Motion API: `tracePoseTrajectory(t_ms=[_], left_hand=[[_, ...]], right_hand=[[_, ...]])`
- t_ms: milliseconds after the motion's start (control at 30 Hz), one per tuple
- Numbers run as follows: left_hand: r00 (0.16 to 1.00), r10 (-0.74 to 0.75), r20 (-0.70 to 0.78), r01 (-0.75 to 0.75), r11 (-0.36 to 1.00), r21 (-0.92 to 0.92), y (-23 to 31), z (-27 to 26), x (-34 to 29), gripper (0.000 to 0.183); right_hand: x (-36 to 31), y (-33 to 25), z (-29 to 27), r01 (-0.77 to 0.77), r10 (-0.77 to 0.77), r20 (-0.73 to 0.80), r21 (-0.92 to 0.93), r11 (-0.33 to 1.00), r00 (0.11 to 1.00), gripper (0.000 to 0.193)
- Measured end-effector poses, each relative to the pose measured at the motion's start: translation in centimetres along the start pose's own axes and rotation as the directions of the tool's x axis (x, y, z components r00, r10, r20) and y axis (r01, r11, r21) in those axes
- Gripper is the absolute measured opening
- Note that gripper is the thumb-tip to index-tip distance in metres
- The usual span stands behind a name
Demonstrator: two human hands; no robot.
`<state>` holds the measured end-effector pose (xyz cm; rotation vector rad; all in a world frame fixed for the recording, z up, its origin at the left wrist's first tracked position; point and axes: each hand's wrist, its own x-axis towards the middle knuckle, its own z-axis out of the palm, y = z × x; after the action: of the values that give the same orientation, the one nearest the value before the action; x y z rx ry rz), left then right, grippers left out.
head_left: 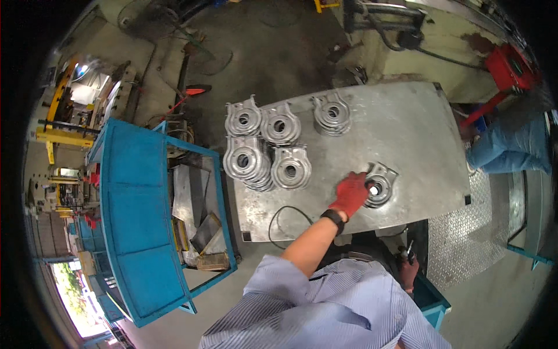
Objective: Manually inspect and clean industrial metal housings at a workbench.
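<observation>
Metal bracket point(386, 181) at near right of tabletop point(418, 134); left edge covered by fingers of left hand point(350, 195); whether gripped or merely touched cannot be told. Dark tool point(411, 252), hard to make out, gripped in right hand point(408, 272). Grey metal pieces point(189, 189) held in blue cart point(136, 198), left.

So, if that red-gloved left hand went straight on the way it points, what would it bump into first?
The left hand would most likely meet the round metal part on the table first; it looks right at that part's edge, though this single view leaves actual contact unclear.
</observation>
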<state>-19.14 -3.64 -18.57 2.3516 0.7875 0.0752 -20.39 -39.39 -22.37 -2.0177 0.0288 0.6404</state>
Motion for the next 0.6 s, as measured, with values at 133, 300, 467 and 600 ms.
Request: tracePoseTrajectory(t_ms=[133, 300, 467, 600], left_hand=[[0.975, 0.205, -0.084, -0.204, 0.979, 0.029, -1.3, 1.5, 1.8, 0.026], [0.975, 0.147, -0.166, -0.166, 0.980, -0.106, -1.6, 0.8, 0.1, 0.024], [0.997, -0.039, -0.071, 0.007, 0.914, -0.405, -2.0, -1.4, -4.3, 0.026], [0.992, 0.087, 0.091, -0.069, 0.979, -0.189, -7.4, -1.8, -8.0, 0.024]], right_hand=[[-1.0, 5.4, 1.1, -0.034, 0.035, -0.018, 0.063, 0.997, 0.999, 0.027], [-3.5, 9.1, 2.6, 0.036, -0.046, 0.053, 0.187, 0.982, 0.998, 0.036], [-7.6, 7.1, 6.0, 0.012, -0.013, 0.003, 0.156, 0.988, 1.000, 0.036], [-9.7, -0.2, 9.7, -0.072, 0.074, -0.028, 0.065, 0.995, 0.997, 0.032]])
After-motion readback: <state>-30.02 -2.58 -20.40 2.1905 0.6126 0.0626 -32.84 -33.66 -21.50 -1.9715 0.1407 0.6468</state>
